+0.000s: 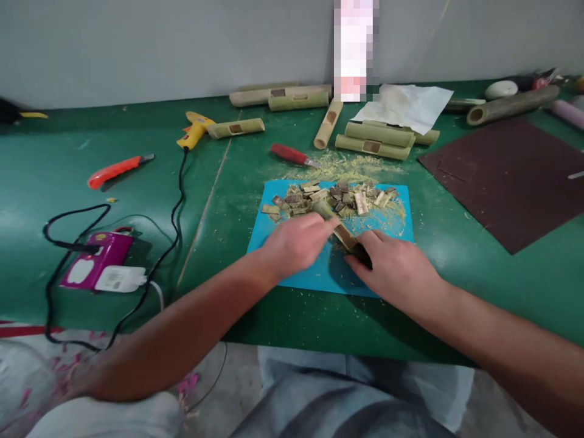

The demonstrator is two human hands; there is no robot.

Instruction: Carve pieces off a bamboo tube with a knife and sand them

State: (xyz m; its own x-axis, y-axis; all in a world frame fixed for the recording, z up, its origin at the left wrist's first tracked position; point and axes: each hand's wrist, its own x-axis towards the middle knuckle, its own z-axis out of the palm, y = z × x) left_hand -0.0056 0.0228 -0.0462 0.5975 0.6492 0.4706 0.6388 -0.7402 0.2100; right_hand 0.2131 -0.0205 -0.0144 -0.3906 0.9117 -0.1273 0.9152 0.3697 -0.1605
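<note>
A short green bamboo tube with a rectangular opening cut in its side lies at a slant over a blue sheet. My right hand wraps round its near end, where the dark hollow mouth shows. Fingers curled, my left hand is closed at the tube's far part, thumb and forefinger pressed against it beside the opening. Whether anything small is inside that left fist is hidden. Just beyond both hands, several cut bamboo pieces and shavings are heaped on the sheet.
Behind the sheet lies a red-handled knife among sawdust. Cut bamboo tubes lie farther back. To the left are an orange utility knife, a yellow glue gun and a purple power strip with cords. A brown sheet lies right.
</note>
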